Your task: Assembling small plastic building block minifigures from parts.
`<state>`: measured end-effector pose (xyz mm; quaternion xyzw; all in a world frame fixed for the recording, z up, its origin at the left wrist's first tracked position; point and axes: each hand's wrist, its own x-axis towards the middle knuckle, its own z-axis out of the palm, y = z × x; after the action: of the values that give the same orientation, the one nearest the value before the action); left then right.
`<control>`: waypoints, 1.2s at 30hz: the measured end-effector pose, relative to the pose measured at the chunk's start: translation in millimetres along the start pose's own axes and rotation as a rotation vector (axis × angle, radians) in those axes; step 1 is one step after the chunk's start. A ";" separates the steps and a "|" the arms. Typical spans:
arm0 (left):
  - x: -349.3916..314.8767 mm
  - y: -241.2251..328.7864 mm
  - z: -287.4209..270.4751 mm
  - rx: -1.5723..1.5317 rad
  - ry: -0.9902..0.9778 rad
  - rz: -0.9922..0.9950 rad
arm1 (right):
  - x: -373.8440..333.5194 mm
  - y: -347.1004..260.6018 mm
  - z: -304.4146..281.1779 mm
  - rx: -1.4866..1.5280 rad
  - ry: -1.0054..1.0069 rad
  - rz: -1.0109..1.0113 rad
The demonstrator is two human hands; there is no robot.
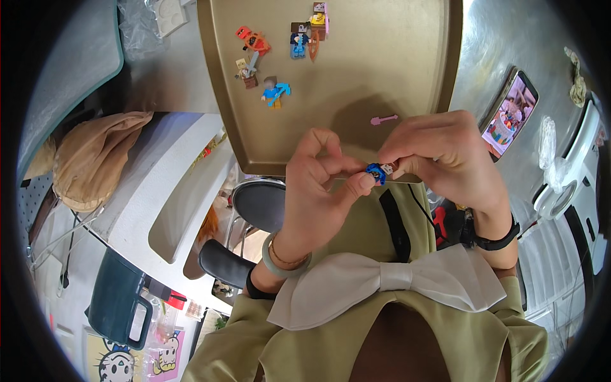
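Note:
Between my two hands, just over the near edge of the gold-brown baking tray (337, 83), is a small blue toy minifigure (377, 172). My left hand (318, 191) pinches its blue body between thumb and forefinger. With thumb and fingertips, my right hand (445, 156) grips its brown-and-pale head end. A small pink toy shovel (384, 120) lies on the tray beyond my hands. Farther back on the tray's left lie several more minifigures: a red one (252, 39), one with a grey sword (247, 71), one with a blue pickaxe (275, 93) and a dark-blue-jacketed one (299, 41).
Right of the tray, a phone (509, 114) with a lit screen lies on the metal table (484, 38). Clear plastic wrap (552, 153) is near the right rim. At left are a brown cloth bag (98, 159), a white shelf unit (172, 191) and a dark green jug (118, 299).

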<state>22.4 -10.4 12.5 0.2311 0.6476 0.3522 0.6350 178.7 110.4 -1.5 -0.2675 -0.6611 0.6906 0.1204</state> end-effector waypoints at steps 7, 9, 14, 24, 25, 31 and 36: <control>1.7 -4.3 4.0 -0.123 0.093 -0.048 | 3.3 7.5 1.8 -0.078 -0.003 -0.083; 2.1 -4.1 5.8 -0.069 0.109 -0.030 | 3.0 6.8 2.3 -0.088 -0.004 -0.069; 5.0 -8.7 10.8 -0.140 0.180 0.001 | 3.5 12.9 6.2 -0.158 -0.004 -0.071; 4.6 -8.7 -1.5 -0.350 0.039 -0.138 | 2.9 15.7 7.9 -0.032 -0.057 -0.106; 6.3 -8.0 -1.4 -0.281 0.007 -0.143 | 2.2 14.9 6.4 -0.046 -0.047 -0.095; 3.1 -11.4 -5.6 -0.443 -0.026 -0.153 | 4.9 13.8 9.4 -0.071 -0.092 -0.134; 2.5 -10.4 -8.2 -0.341 0.025 -0.091 | 1.6 11.7 10.8 -0.004 -0.109 -0.130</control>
<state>15.6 -16.6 2.6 0.0861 0.5963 0.4306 0.6720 173.8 101.0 -13.5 -0.1864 -0.6840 0.6936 0.1280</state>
